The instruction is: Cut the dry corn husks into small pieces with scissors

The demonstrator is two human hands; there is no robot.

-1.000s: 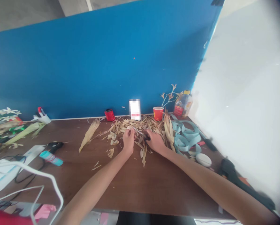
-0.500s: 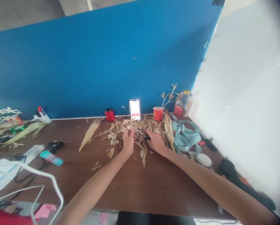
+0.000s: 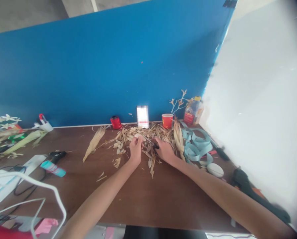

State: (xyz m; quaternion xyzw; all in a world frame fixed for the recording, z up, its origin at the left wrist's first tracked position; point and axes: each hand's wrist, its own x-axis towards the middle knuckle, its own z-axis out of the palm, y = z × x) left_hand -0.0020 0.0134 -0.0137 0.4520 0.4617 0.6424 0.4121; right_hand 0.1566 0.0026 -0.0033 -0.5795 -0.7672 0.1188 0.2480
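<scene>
A smooth, wood-look finish with a soft sheen is shown by the brown desk (image 3: 143, 202), and a flat, faintly shiny face by the blue partition (image 3: 101, 73). The corn husk scraps (image 3: 160, 130) are seen as dry, papery and matt, with rough, frayed edges; a fibrous surface is shown by the corn husk bundle (image 3: 178, 137). Clear, glossy plastic is suggested by the bottle (image 3: 193, 111), smooth paper by the red cup (image 3: 167, 121), and matt cloth by the pale blue ribbon (image 3: 197, 151).
</scene>
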